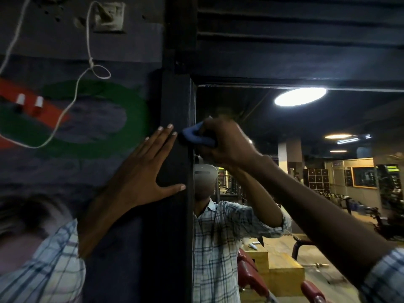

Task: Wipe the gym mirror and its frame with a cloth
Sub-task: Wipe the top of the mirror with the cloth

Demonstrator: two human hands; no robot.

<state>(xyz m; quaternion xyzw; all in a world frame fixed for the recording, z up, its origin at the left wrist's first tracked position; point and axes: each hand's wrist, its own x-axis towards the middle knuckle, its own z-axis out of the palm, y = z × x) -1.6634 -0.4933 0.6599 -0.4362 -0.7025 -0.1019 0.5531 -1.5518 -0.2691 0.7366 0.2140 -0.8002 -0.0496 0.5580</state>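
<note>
The mirror (306, 132) fills the right half of the view and reflects the gym and a person in a checked shirt. Its dark frame (177, 101) runs upright down the middle, with a top bar above the glass. My right hand (225, 142) grips a bunched blue cloth (195, 136) and holds it against the frame's inner edge, near the upper left corner of the glass. My left hand (144, 169) lies flat with fingers spread, its palm on the wall and its fingertips and thumb on the frame, just left of the cloth.
The dark wall (65, 167) left of the frame carries green and orange paint. A white cord (76, 92) hangs from a wall box (109, 17) above. Dark horizontal slats (295, 29) sit over the mirror. A ceiling light glares in the glass.
</note>
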